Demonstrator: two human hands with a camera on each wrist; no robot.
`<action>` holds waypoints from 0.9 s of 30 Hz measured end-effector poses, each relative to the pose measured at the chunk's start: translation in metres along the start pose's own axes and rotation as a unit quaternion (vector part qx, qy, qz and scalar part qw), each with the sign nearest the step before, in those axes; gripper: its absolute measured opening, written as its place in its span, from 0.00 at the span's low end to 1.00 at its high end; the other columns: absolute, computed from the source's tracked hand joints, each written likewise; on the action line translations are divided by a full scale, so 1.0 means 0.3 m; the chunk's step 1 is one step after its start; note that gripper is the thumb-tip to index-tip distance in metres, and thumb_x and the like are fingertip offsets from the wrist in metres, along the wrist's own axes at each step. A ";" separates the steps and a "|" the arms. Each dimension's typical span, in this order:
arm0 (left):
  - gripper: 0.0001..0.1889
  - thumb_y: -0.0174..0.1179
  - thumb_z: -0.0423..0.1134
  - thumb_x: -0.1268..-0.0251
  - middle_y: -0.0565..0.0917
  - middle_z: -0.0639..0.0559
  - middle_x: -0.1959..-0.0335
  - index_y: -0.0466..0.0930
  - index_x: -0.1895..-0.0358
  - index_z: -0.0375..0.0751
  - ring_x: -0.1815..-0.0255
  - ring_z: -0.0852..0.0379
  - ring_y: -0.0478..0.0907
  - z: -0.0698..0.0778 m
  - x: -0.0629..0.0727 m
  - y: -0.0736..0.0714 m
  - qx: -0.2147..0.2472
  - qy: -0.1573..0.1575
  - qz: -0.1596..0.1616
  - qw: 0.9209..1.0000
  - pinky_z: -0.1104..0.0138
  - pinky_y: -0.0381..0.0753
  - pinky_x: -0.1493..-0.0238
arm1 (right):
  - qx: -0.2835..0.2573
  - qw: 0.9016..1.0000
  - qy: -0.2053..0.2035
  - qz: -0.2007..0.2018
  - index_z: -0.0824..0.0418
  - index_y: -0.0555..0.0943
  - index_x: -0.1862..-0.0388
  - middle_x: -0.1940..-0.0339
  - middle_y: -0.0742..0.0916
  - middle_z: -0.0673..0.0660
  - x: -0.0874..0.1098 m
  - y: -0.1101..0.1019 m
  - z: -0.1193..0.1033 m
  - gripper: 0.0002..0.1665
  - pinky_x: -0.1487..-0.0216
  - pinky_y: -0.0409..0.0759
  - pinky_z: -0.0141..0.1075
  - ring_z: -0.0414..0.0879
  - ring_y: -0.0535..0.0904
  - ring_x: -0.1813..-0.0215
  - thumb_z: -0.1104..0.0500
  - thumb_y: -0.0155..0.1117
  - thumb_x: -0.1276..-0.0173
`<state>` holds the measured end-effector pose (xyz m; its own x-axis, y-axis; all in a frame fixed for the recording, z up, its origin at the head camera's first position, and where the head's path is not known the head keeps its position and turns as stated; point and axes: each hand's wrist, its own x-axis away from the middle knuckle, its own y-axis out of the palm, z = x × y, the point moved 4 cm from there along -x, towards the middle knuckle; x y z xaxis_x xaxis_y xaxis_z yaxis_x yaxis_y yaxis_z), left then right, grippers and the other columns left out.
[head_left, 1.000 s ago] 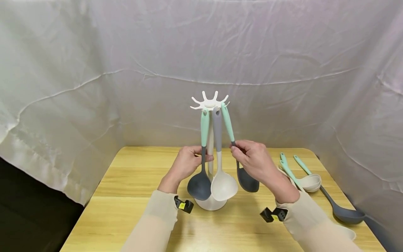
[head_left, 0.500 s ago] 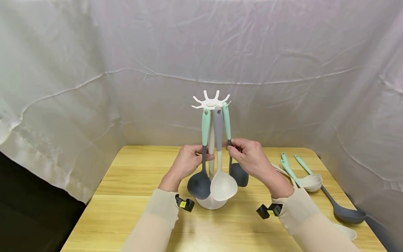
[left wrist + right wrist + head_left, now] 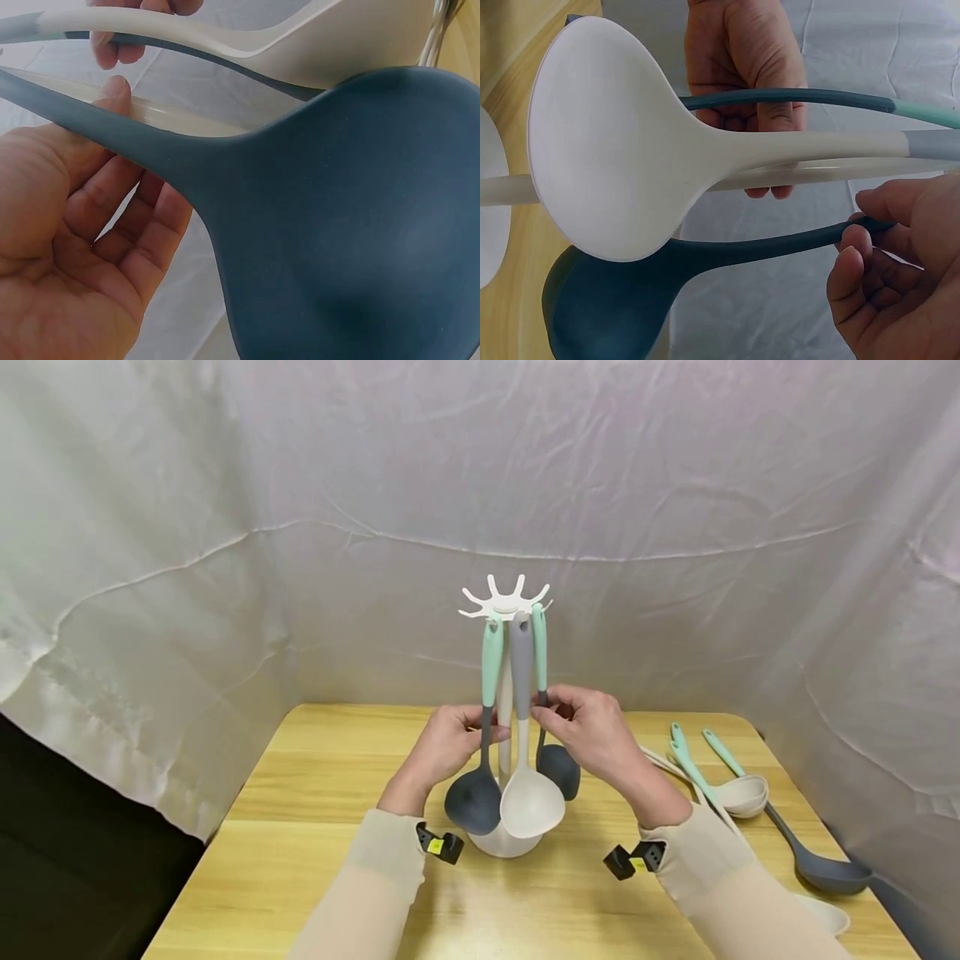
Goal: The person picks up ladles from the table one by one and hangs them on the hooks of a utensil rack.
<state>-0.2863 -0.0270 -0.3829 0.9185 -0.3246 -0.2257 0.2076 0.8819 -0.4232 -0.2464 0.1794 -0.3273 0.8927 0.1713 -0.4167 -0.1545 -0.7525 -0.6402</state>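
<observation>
A white utensil stand (image 3: 504, 607), crowned with a ring of hooks, stands mid-table with ladles hanging from it. My left hand (image 3: 444, 745) grips its pole, reaching behind a dark-bowled ladle (image 3: 474, 803) with a mint handle. That ladle's bowl fills much of the left wrist view. At the front hangs a white ladle (image 3: 532, 803) with a grey handle. On the right side, my right hand (image 3: 592, 731) pinches the dark shaft of another mint-handled ladle (image 3: 561, 773) between thumb and fingers. The top of its handle is at a hook, and its bowl (image 3: 615, 311) sits partly behind the white ladle.
Several utensils lie at the table's right: mint-handled ones with white bowls (image 3: 742, 796), a long dark ladle (image 3: 831, 870) and a white bowl-shaped piece (image 3: 823, 913) partly behind my right sleeve. Pale cloth (image 3: 375, 610) hangs behind the wooden table (image 3: 300, 877).
My right hand has moved left with its ladle, which now hangs nearly straight beside the pole instead of slanting outward. My left hand has stayed on the pole.
</observation>
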 end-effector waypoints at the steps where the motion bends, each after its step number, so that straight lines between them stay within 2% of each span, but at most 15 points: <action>1: 0.08 0.76 0.45 0.35 0.92 0.56 0.60 0.94 0.55 0.51 0.51 0.51 0.84 -0.001 0.001 0.000 0.000 0.000 0.000 1.000 0.56 0.82 0.51 | -0.001 1.000 0.002 0.000 0.57 0.90 0.54 0.68 0.89 0.53 -0.001 0.002 0.001 0.07 0.68 0.78 0.35 0.46 0.79 0.68 0.58 0.70 0.26; 6: 0.10 0.74 0.44 0.33 0.92 0.54 0.57 0.94 0.52 0.50 0.49 0.50 0.85 -0.004 0.007 -0.002 0.006 -0.001 -0.005 1.000 0.54 0.83 0.49 | -0.004 1.000 0.009 -0.004 0.58 0.90 0.53 0.66 0.90 0.53 -0.005 0.008 -0.003 0.07 0.66 0.80 0.36 0.45 0.81 0.67 0.59 0.71 0.26; 13: 0.14 0.70 0.42 0.28 0.91 0.49 0.47 0.91 0.43 0.47 0.43 0.50 0.87 -0.004 0.012 -0.007 0.048 -0.007 -0.025 0.999 0.52 0.83 0.40 | -0.005 1.000 0.018 -0.010 0.57 0.90 0.52 0.63 0.91 0.53 -0.009 0.011 -0.008 0.08 0.64 0.81 0.39 0.47 0.82 0.65 0.58 0.70 0.26; 17: 0.12 0.62 0.39 0.22 0.90 0.44 0.47 0.89 0.43 0.40 0.43 0.44 0.87 -0.002 0.014 -0.010 0.074 0.010 -0.036 0.997 0.54 0.85 0.40 | -0.003 1.000 0.020 -0.010 0.57 0.90 0.52 0.63 0.91 0.52 -0.011 0.013 -0.007 0.09 0.63 0.82 0.40 0.47 0.83 0.64 0.57 0.70 0.27; 22: 0.17 0.50 0.36 0.15 0.90 0.39 0.47 0.87 0.40 0.35 0.42 0.40 0.87 -0.007 0.023 -0.012 0.101 0.034 -0.046 0.993 0.54 0.86 0.40 | 0.000 1.000 0.017 -0.008 0.56 0.90 0.51 0.63 0.91 0.51 -0.007 0.017 0.000 0.10 0.63 0.81 0.40 0.46 0.82 0.65 0.56 0.71 0.27; 25: 0.20 0.44 0.34 0.18 0.89 0.36 0.46 0.85 0.40 0.32 0.42 0.38 0.86 -0.007 0.028 -0.011 0.121 0.041 -0.052 0.990 0.53 0.86 0.40 | 0.000 1.000 0.024 -0.008 0.55 0.90 0.49 0.63 0.91 0.51 -0.001 0.011 0.005 0.11 0.64 0.80 0.40 0.46 0.82 0.65 0.55 0.71 0.27; 27: 0.24 0.41 0.32 0.26 0.88 0.34 0.46 0.84 0.40 0.29 0.41 0.35 0.84 -0.003 0.030 -0.012 0.128 0.049 -0.057 0.989 0.53 0.85 0.39 | 0.002 1.000 0.028 -0.007 0.55 0.90 0.48 0.62 0.91 0.51 0.005 0.000 0.009 0.11 0.65 0.80 0.39 0.47 0.81 0.65 0.55 0.70 0.26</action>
<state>-0.2791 -0.0334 -0.3843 0.8495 -0.4479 -0.2787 0.3986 0.8911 -0.2170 -0.2461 0.1813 -0.3298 0.9169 0.1456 -0.3716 -0.1443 -0.7472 -0.6488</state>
